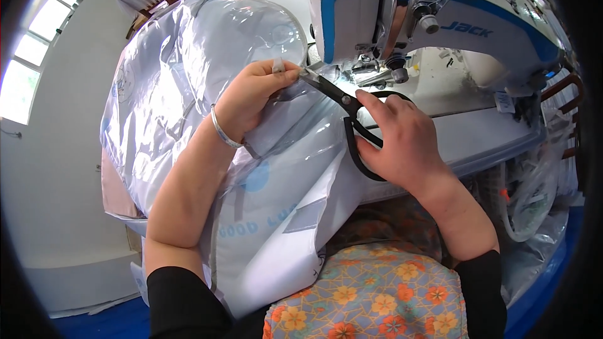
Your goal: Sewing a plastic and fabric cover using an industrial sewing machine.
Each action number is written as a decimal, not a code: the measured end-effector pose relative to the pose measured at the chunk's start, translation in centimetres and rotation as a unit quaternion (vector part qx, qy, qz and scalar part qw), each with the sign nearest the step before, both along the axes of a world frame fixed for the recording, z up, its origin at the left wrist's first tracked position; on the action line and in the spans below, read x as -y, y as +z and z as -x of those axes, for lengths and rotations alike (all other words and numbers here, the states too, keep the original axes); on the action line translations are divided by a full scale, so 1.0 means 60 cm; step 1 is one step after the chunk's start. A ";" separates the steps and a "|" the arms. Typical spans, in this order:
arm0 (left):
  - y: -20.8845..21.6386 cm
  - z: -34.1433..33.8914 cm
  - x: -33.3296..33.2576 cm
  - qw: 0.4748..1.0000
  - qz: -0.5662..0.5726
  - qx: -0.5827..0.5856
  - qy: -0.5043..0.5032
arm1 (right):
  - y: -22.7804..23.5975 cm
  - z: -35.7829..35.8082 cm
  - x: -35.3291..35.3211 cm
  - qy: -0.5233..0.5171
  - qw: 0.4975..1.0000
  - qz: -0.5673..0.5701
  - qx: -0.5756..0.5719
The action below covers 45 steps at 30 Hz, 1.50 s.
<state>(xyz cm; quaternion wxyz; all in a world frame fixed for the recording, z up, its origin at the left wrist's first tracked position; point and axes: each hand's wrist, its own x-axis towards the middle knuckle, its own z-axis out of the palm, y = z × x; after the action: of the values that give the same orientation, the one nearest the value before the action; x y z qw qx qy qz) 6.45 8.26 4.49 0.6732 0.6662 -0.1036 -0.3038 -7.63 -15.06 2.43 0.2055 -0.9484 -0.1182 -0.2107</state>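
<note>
My right hand (402,138) is closed around the black handles of a pair of scissors (333,91), thumb in one loop and fingers at the other. The blades point up and left, their tips at the fingertips of my left hand (260,88). Those fingers pinch the edge of a glossy, clear-covered white sheet (207,56) beside the needle area of the sewing machine (364,12). Pale blue print marks the sheet, which spreads left across the table and hangs down over my lap. Whether the blades are on a thread or the sheet's edge I cannot tell.
The white and blue sewing machine stands at the back right, with the white tabletop (496,132) below it. Clear plastic material (531,201) hangs at the far right near a wooden chair (568,94). A pale wall (69,169) with a window (38,44) is at left.
</note>
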 end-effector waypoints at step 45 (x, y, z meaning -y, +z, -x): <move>0.015 0.017 0.016 0.987 -0.100 0.113 0.055 | 0.014 0.129 0.190 -0.060 0.997 0.029 0.030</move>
<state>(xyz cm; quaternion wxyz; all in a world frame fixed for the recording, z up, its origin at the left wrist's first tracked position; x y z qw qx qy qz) 5.45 7.32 5.39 0.6025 0.7651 -0.1111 -0.1981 -15.38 -26.44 3.28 0.1613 -0.9527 -0.0734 -0.2471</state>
